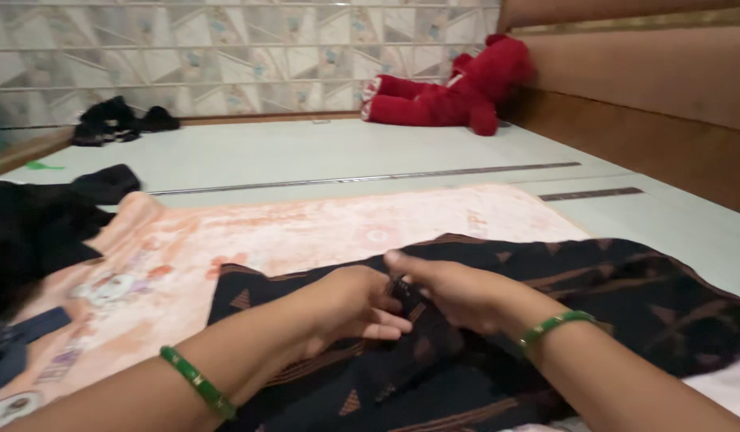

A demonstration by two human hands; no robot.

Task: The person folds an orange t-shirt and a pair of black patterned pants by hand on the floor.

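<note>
A pale green bed surface point(306, 152) fills the view, with a peach printed blanket point(306, 232) spread across it, a red stuffed toy point(450, 92) lying far back by the wooden headboard point(642, 96), and dark clothes point(34, 224) heaped at the left edge. Nearest the viewer, over the blanket's right part, lies a black cloth with brown patterning point(626, 296). The left hand point(350, 308) and right hand point(454, 292) (each wrist wears a green bangle) meet at its middle, fingers pinched shut on a fold of it.

A green beaded bangle point(198, 382) is worn on the left wrist, and a matching green bangle point(555, 325) on the right; the forearms are left bare.
</note>
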